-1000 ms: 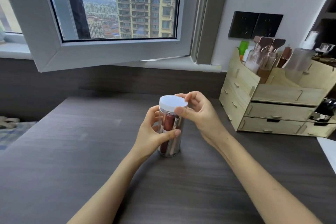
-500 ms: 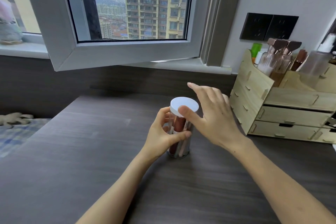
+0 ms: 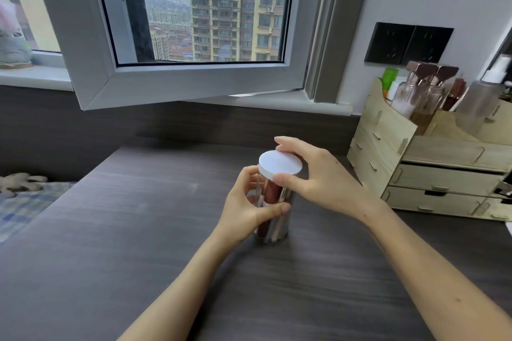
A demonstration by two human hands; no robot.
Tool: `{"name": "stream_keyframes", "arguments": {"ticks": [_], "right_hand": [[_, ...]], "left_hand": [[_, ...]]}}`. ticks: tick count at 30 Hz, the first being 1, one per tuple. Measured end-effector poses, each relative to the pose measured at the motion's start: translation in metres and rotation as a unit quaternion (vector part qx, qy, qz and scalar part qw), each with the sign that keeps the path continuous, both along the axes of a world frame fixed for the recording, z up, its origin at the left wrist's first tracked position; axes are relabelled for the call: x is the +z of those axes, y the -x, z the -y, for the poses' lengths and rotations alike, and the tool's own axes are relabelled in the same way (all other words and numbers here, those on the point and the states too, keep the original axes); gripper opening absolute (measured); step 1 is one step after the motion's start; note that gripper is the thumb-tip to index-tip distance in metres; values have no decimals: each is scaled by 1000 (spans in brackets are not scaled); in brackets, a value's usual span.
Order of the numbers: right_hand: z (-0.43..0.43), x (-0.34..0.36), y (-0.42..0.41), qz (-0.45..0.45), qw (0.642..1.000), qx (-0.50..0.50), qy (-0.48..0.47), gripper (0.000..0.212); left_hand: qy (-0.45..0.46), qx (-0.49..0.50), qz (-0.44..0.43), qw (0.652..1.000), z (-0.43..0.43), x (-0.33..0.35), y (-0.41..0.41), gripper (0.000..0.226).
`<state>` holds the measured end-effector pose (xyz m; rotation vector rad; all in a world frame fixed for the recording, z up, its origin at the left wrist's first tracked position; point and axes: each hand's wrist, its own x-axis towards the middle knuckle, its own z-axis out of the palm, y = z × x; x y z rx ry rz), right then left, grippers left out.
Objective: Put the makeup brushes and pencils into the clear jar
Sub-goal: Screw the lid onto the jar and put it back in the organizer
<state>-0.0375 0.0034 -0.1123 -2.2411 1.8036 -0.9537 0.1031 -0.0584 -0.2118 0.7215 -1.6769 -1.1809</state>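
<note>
Both hands are on the jar (image 3: 273, 213), which stands upright on the dark desk (image 3: 138, 230), near its middle and well apart from the wooden organiser (image 3: 415, 163) at the right. The left hand (image 3: 246, 210) is wrapped around the clear wall, thumb across the front, steadying it. The right hand (image 3: 315, 177) pinches the rim of the white lid (image 3: 279, 165) between thumb and fingers. Brushes and pencils (image 3: 270, 196) show inside as reddish and pale sticks; no loose ones lie on the desk. The step in hand looks like closing: the filling seems done. Next the lid likely needs a turn while the left hand keeps the jar from spinning. Whether the lid is fully seated cannot be told.
</note>
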Motion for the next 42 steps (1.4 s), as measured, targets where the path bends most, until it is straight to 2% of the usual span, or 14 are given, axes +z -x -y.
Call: {"name": "stream_keyframes", "arguments": {"ticks": [7, 10, 12, 13, 16, 19, 22, 25, 27, 29, 32, 37, 42], "right_hand": [[-4, -12, -12, 67, 996, -48, 45, 57], [-13, -15, -1, 198, 980, -11, -17, 74], [-23, -19, 12, 293, 955, -3, -48, 81], [-28, -20, 19, 309, 949, -8, -59, 83], [-40, -24, 31, 262, 961, -20, -82, 92], [-46, -14, 37, 247, 968, -39, -32, 72], [-51, -1, 59, 256, 961, -92, 46, 63], [-58, 10, 93, 242, 951, -158, 107, 71], [-62, 20, 117, 216, 943, -210, 145, 74], [-64, 30, 141, 184, 934, -251, 178, 74], [-62, 41, 174, 161, 919, -292, 211, 73], [-49, 45, 214, 156, 914, -319, 195, 76], [-41, 41, 230, 126, 906, -361, 181, 77]], "left_hand": [[2, -6, -5, 1000, -3, 3, -2, 66], [-22, -8, -25, 999, -7, 10, -1, 67], [-52, -16, -70, 996, -8, 20, 0, 67], [-65, -25, -96, 993, -8, 28, 1, 67], [-70, -74, -144, 984, -11, 61, 12, 64], [-43, -123, -139, 982, -23, 95, 37, 61], [-9, -155, -101, 983, -31, 119, 66, 62], [68, -116, -50, 990, -35, 138, 98, 80], [165, -60, -39, 984, -37, 150, 120, 85], [272, -44, -24, 961, -37, 161, 143, 73], [363, -40, 20, 931, -33, 172, 172, 53], [433, -33, 92, 896, -23, 182, 207, 63], [433, -39, 127, 892, -14, 188, 227, 77]]}}
